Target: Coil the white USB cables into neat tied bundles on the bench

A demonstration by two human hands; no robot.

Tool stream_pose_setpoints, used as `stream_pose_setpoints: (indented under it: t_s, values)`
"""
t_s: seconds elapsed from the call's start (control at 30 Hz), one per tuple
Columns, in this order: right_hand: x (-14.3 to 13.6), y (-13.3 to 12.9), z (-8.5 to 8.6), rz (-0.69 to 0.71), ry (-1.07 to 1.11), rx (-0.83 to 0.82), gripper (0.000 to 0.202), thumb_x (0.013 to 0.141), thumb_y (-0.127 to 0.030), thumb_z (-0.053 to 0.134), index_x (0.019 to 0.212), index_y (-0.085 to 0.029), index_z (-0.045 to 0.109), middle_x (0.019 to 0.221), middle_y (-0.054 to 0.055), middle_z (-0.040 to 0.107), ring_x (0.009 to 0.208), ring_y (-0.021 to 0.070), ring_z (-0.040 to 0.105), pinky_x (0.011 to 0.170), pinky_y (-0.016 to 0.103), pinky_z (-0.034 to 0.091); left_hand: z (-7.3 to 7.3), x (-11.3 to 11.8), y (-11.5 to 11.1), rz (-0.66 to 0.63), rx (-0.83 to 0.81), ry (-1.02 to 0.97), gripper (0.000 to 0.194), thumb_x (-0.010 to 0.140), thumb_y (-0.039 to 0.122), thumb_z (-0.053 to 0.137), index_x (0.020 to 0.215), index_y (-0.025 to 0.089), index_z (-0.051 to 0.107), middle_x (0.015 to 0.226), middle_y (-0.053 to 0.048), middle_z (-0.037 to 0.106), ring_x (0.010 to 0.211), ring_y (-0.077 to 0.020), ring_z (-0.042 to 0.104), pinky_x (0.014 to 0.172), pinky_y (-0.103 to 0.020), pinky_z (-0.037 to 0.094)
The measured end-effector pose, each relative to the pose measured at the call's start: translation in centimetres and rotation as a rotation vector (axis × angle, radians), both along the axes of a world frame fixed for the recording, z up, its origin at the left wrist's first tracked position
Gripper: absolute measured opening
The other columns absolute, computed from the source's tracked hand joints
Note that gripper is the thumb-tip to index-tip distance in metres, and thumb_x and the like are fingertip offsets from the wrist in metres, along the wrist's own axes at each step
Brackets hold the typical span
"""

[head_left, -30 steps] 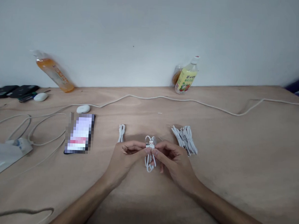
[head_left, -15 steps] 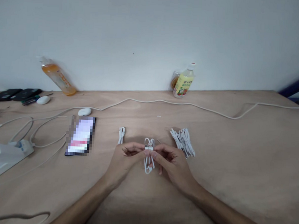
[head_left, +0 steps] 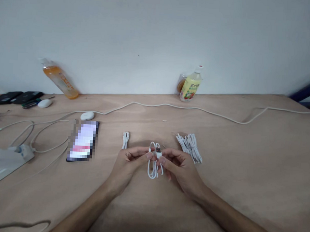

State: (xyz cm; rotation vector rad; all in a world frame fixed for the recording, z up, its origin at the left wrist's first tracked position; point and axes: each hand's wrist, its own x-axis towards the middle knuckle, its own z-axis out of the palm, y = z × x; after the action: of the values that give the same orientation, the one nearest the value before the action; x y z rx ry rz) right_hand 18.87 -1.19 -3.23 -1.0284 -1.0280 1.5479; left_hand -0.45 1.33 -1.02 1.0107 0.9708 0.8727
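A coiled white USB cable (head_left: 152, 169) is held up between my two hands, over the middle of the table. My left hand (head_left: 132, 161) pinches its small plug end between thumb and forefinger. My right hand (head_left: 177, 165) grips the larger USB-A plug (head_left: 159, 153) the same way, its metal tip pointing away from me. The coil loops hang below the fingers. Just beyond my left hand lies a single folded white cable (head_left: 126, 139). A pile of bundled white cables (head_left: 191, 145) rests behind my right hand, which hides part of it.
On the left are a phone (head_left: 83, 140), a white case (head_left: 87, 116) and a white power strip (head_left: 9, 161) with cords. A long white cord (head_left: 168, 104) crosses the table. An orange bottle (head_left: 61, 81) and a yellow bottle (head_left: 191, 85) lean by the wall.
The two plug ends, side by side and touching before, are now slightly apart. The USB-A plug has shifted right with my right fingers, and the small plug stands upright in my left.
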Motion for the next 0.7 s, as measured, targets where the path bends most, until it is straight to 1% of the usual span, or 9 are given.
stream_pose_setpoints:
  t_s: [0.1,0.2,0.3,0.4,0.47,0.57,0.63,0.7]
  values:
    - [0.11,0.28,-0.08,0.03,0.057,-0.005,0.044,0.077,-0.06,0.092,0.092,-0.021,0.078,0.073,0.0,0.07,0.06,0.0125,0.059,0.045,0.021,0.044,-0.05,-0.08,-0.07,-0.013,-0.002,-0.002,0.037,0.086,0.045,0.087,0.112,0.019,0.086,0.103,-0.01,0.086,0.092,-0.0246,0.08,0.096,-0.037,0.06]
    - [0.23,0.44,-0.04,0.037,0.057,-0.01,0.046,0.074,-0.059,0.094,0.088,-0.021,0.073,0.073,-0.001,0.067,0.06,0.0123,0.059,0.046,0.021,0.045,-0.03,-0.06,-0.14,-0.024,-0.015,-0.004,0.039,0.088,0.046,0.085,0.115,0.018,0.086,0.103,-0.011,0.086,0.094,-0.0263,0.08,0.096,-0.037,0.06]
    - [0.29,0.45,-0.01,0.026,0.048,-0.025,0.048,0.072,-0.059,0.095,0.084,-0.021,0.068,0.073,-0.002,0.064,0.059,0.0115,0.057,0.045,0.02,0.044,-0.07,-0.05,-0.13,-0.027,-0.013,-0.002,0.038,0.09,0.047,0.083,0.114,0.018,0.086,0.108,-0.012,0.086,0.1,-0.0279,0.08,0.099,-0.038,0.059]
    - [0.27,0.38,-0.11,0.013,0.061,-0.025,0.049,0.07,-0.058,0.097,0.084,-0.022,0.067,0.071,-0.004,0.06,0.058,0.0105,0.054,0.044,0.02,0.044,-0.18,-0.09,-0.06,-0.038,0.008,-0.003,0.033,0.093,0.045,0.08,0.111,0.018,0.087,0.113,-0.011,0.085,0.107,-0.0273,0.079,0.105,-0.037,0.056]
    - [0.21,0.34,-0.18,-0.01,0.063,-0.022,0.049,0.07,-0.059,0.097,0.083,-0.022,0.067,0.07,-0.004,0.058,0.057,0.01,0.053,0.044,0.019,0.043,-0.17,-0.08,-0.05,-0.051,0.013,-0.007,0.031,0.094,0.044,0.079,0.111,0.019,0.087,0.111,-0.011,0.085,0.105,-0.0263,0.079,0.105,-0.036,0.056]
    - [0.12,0.25,-0.16,-0.048,0.034,-0.017,0.05,0.069,-0.058,0.097,0.074,-0.022,0.062,0.066,-0.005,0.058,0.053,0.0095,0.051,0.043,0.02,0.041,0.09,0.04,-0.17,-0.06,0.023,-0.008,0.031,0.094,0.043,0.079,0.112,0.02,0.086,0.107,-0.01,0.086,0.1,-0.0258,0.08,0.1,-0.037,0.058]
    - [0.06,0.18,-0.05,-0.06,0.018,-0.02,0.051,0.069,-0.055,0.098,0.069,-0.022,0.059,0.064,-0.004,0.061,0.054,0.0107,0.054,0.043,0.021,0.04,0.32,0.12,-0.3,-0.057,0.023,0.001,0.03,0.093,0.043,0.08,0.111,0.02,0.085,0.102,-0.01,0.086,0.095,-0.0248,0.08,0.097,-0.036,0.059]
    - [0.0,0.11,0.04,-0.08,0.012,-0.028,0.051,0.068,-0.053,0.099,0.068,-0.022,0.059,0.067,-0.001,0.066,0.058,0.0128,0.059,0.044,0.021,0.038,0.48,0.17,-0.42,-0.051,0.021,0.011,0.03,0.093,0.043,0.081,0.111,0.02,0.085,0.096,-0.008,0.086,0.088,-0.0226,0.079,0.093,-0.035,0.059]
